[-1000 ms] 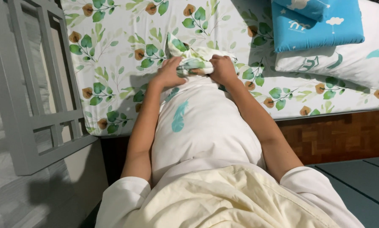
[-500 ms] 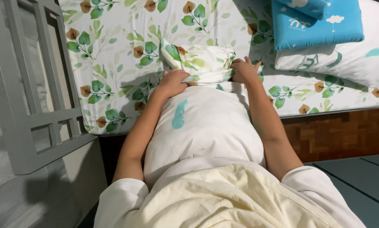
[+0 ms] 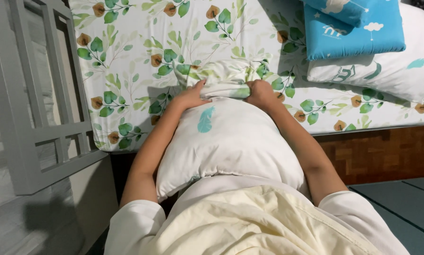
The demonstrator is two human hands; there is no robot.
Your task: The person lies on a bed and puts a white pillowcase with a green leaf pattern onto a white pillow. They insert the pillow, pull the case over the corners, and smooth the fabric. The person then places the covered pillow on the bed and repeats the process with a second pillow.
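A white pillow [image 3: 231, 141] with a teal feather print rests between my arms, its near end against my chest. Bunched at its far end is a leaf-patterned pillowcase [image 3: 226, 78]. My left hand [image 3: 191, 94] grips the left side of the bunched pillowcase. At the right side my right hand [image 3: 260, 92] is closed on the same cloth. Both hands sit at the pillow's top corners, above the bed's leaf-print sheet [image 3: 141, 61].
A blue pillow [image 3: 354, 30] lies on a white pillow [image 3: 387, 71] at the bed's far right. A grey slatted frame [image 3: 37, 108] stands at the left. The bed's wooden side [image 3: 382, 151] and dark floor tiles [image 3: 406, 208] are at the right.
Both hands have shifted along the pillow's top edge with the bunched pillowcase; the right hand drew inward and closed into a fist on the cloth.
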